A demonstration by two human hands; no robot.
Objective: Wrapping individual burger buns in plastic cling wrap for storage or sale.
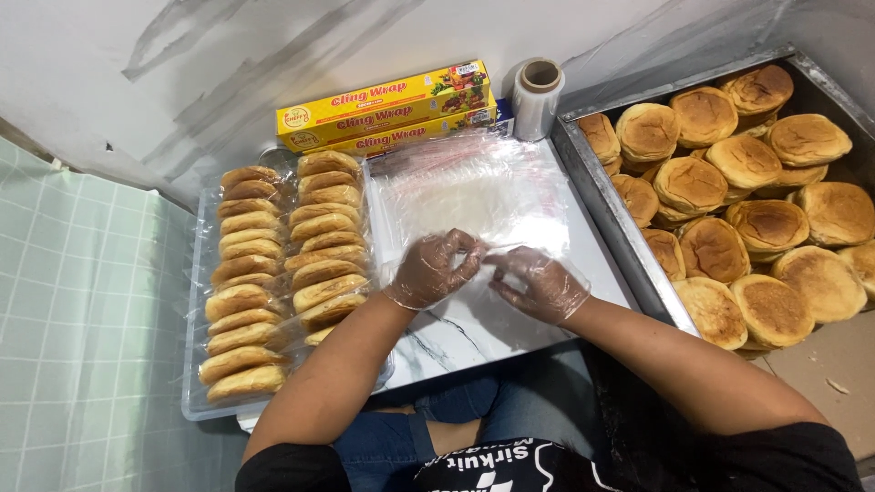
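Your left hand (433, 271) and your right hand (540, 284) both wear thin clear gloves and meet near the middle of the white marble-patterned table (456, 342). Your left fingers are curled closed, pinching the near edge of a clear plastic bag (497, 246); your right hand's fingertips pinch the same edge just beside them. That bag lies on top of a stack of clear bags (465, 187) spread flat toward the far edge of the table.

Along the table's left edge sits a clear tray (193, 401) holding 2 rows of wrapped buns (273, 264) standing on edge, touching one another. At the far edge, against the wall, lie yellow cling-film boxes (387, 107), stacked, and just beside them to the right stands a roll of clear film (536, 96) upright on its end.

Off the table's right edge, touching it, a metal tray (597, 196) is heaped with round, unwrapped browned buns (743, 210). To the left hangs a pale green checked cloth (82, 328).
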